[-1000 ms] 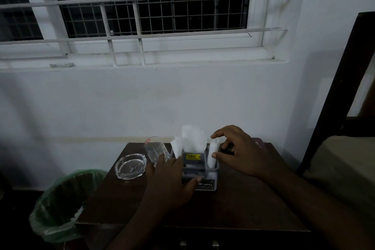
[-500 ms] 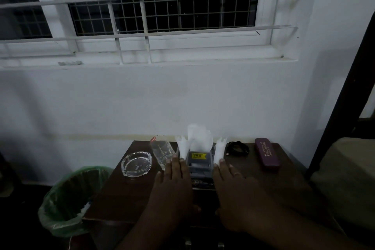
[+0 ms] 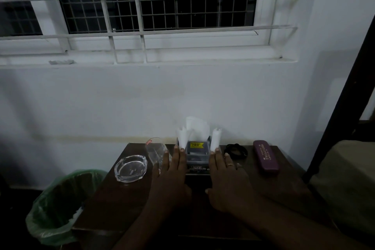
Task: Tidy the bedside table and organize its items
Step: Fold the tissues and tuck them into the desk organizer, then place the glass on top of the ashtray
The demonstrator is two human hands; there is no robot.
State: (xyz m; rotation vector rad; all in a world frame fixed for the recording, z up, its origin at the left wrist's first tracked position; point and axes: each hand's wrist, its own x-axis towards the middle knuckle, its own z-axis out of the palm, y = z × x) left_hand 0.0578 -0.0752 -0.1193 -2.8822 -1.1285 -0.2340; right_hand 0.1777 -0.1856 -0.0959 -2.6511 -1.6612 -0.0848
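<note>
A small grey plastic organizer [image 3: 197, 153] stands at the back middle of the dark wooden worktop [image 3: 113, 205], close to the white wall. It is boxy with upright walls, carries a yellow sticker on its inner face, and shows a strip of dark lettering at its front base that is too dim to read. White tissue [image 3: 195, 128] rises from it in soft crumpled peaks, with two narrower rolled pieces standing at its left and right corners. The left hand [image 3: 172, 178] lies flat along the organizer's left side and the right hand [image 3: 227, 180] along its right side, palms facing inward; the fingers [image 3: 218, 158] of both are stretched out straight and released, bracketing the box rather than gripping it, and rings show on the right hand. Just left of the left hand a clear drinking glass [image 3: 156, 152] with a red mark near its rim stands tilted in view, and farther left sits a thick, heavy clear-glass ashtray [image 3: 130, 168] with notched corners. To the right of the organizer lies a coiled black cord [image 3: 236, 151], then a long maroon spectacle case [image 3: 265, 159] with pale printed lettering. Beside the worktop on the floor stands a bin [image 3: 58, 205] lined with thin green plastic.
</note>
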